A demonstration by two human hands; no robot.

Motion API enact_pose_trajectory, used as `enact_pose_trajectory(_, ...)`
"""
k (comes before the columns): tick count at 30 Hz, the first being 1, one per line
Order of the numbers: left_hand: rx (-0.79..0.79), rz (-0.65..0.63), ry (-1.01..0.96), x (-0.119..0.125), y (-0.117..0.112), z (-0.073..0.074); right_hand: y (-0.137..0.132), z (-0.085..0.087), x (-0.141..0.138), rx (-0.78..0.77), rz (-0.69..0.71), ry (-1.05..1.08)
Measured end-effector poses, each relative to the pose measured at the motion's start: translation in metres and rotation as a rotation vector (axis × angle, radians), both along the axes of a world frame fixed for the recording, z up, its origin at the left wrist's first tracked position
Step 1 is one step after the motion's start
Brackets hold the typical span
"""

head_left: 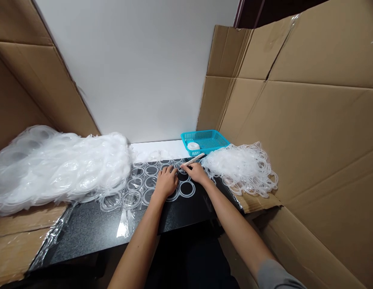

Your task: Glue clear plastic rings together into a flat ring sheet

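A clear plastic sheet (135, 184) with rows of round white-rimmed rings lies on the black tabletop (93, 228). My left hand (167, 182) presses down on this sheet, its fingers laid flat and slightly apart. Just right of it, my right hand (197, 173) grips a slim white pen-shaped tool (195, 159), whose lower tip points toward the sheet near my left fingers; the exact tip is too small to make out. Below my hands, a ring (187, 188) shows dark tabletop through its centre.
A large heap of translucent ring sheets (69, 168) stands at the left. Tangled thin plastic ring scraps (240, 168) pile up at the right. Behind, a blue basket (209, 140) holds a white roll-like stack (193, 147). Cardboard walls (319, 120) rise on both sides.
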State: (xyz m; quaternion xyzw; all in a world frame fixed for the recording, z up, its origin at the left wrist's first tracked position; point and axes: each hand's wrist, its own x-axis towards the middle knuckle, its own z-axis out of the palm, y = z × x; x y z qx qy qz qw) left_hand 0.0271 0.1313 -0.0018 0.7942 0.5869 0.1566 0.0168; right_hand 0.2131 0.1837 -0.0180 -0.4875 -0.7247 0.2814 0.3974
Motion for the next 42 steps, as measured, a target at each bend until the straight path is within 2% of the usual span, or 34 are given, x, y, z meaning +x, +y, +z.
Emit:
enact_pose_trajectory(8,0.003,0.001,0.002,0.0,-0.003,-0.003,-0.002,-0.001,0.001,0.073,0.008,-0.139)
enact_pose_trajectory(13,-0.001,0.005,-0.004,0.0,-0.005,-0.004,-0.006,0.004,0.001,0.241,0.138,-0.306)
enact_pose_trajectory(17,-0.009,0.011,-0.024,0.0,-0.007,-0.002,-0.004,0.005,0.002,0.275,0.133,-0.454)
enact_pose_trajectory(19,-0.014,0.011,-0.043,-0.001,-0.007,-0.001,-0.003,0.006,0.003,0.261,0.083,-0.424)
enact_pose_trajectory(22,-0.023,0.012,-0.079,-0.003,-0.006,0.002,-0.006,0.006,0.005,0.222,0.021,-0.235)
enact_pose_trajectory(26,-0.04,0.014,-0.116,-0.005,-0.005,0.003,-0.01,0.007,0.006,0.125,0.032,-0.042)
enact_pose_trajectory(30,-0.057,0.017,-0.121,-0.006,-0.004,0.003,-0.006,0.005,0.007,0.05,0.106,-0.019)
enact_pose_trajectory(34,-0.074,0.032,-0.102,-0.003,-0.005,0.004,-0.001,0.002,0.007,0.083,0.183,-0.023)
enact_pose_trajectory(39,-0.099,0.079,-0.064,0.002,0.0,0.008,-0.007,0.008,0.008,0.082,0.131,0.042)
enact_pose_trajectory(42,-0.113,0.095,-0.043,0.005,0.006,0.01,-0.012,0.012,0.008,0.013,0.149,0.026)
